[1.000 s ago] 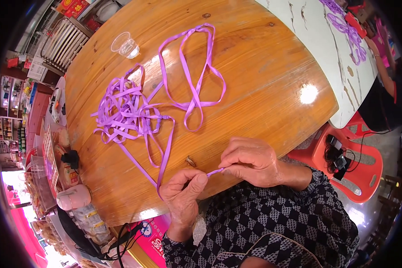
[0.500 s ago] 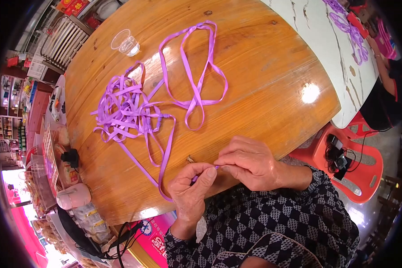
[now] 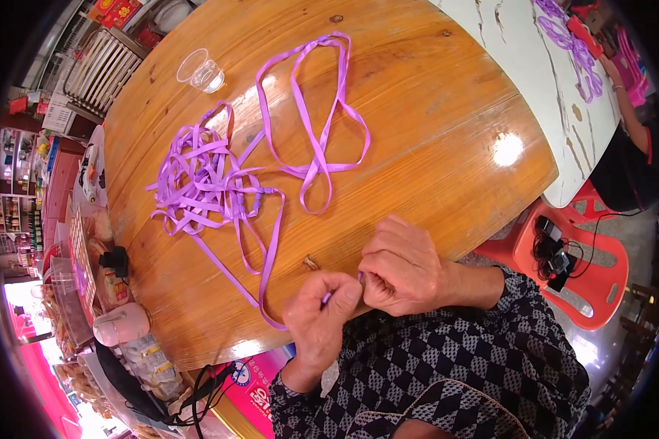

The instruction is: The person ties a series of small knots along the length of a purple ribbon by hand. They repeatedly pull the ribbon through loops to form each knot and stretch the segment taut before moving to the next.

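A long purple ribbon point(image 3: 269, 256) runs from a tangled pile on the wooden table point(image 3: 432, 146) toward my left hand point(image 3: 316, 314). That hand is closed, thumb pressed over the ribbon, and a bit of purple shows beside the thumb. Close on its right, my right hand point(image 3: 403, 269) is curled with its fingers closed. A small purple end pokes out at its fingertips, near my left thumb. Both hands are at the table's near edge. Farther off, wide loops of the same ribbon lie flat. What is inside my palms is hidden.
A clear plastic cup point(image 3: 203, 72) stands beyond the pile. At the right are a white marbled table point(image 3: 556, 95), another person's arm point(image 3: 632, 113) and a red stool point(image 3: 589, 260) bearing cables and small devices. A pink container point(image 3: 122, 323) is left of the table.
My hands have drawn slightly apart. My right fingers have curled in tighter, and my left hand has turned a little. The ribbon on the table has stayed much the same.
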Tool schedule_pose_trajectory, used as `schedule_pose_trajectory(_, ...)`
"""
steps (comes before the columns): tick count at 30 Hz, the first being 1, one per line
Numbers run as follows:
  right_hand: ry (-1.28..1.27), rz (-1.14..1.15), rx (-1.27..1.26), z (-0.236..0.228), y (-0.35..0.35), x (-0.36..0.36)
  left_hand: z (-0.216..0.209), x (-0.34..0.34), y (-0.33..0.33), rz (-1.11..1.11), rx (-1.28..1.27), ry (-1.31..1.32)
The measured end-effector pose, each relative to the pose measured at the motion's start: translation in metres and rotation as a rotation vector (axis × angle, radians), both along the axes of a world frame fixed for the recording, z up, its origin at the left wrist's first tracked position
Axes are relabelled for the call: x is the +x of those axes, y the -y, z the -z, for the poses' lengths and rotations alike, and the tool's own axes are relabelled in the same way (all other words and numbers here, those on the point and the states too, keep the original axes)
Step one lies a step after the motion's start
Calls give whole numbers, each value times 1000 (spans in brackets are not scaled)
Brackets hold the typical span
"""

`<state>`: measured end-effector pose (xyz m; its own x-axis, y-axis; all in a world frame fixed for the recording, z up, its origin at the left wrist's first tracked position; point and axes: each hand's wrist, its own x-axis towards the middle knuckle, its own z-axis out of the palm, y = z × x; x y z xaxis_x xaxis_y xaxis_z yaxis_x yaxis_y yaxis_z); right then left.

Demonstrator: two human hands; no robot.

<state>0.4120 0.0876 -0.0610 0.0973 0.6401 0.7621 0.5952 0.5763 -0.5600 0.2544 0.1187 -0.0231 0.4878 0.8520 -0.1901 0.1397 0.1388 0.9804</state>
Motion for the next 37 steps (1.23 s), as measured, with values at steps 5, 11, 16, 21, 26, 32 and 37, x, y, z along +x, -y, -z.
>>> schedule_pose_trajectory(5, -39, -18, 37, 0, 0, -1, 4, -4, 0, 46, 40, 85)
schedule_pose_trajectory(11, 193, 111, -223, -14, 7, 26, 6, -24, -2, -26, 25, 83)
schedule_pose_trajectory(16, -124, -86, -342, -22, 9, 22, 2, -20, 0, -182, -144, 157)
schedule_pose_trajectory(21, -130, -280, -286, -25, 2, 4, -4, -21, -1, -203, -138, 153)
schedule_pose_trajectory(26, -85, -261, -223, -25, -2, -3, -4, -21, -3, -54, -53, 96)
schedule_pose_trajectory(32, 28, -180, -89, -17, -6, -7, -4, -17, -2, -29, -64, 98)
schedule_pose_trajectory(37, -116, -230, -166, -21, 0, -9, -4, -23, 2, 61, 283, 21)
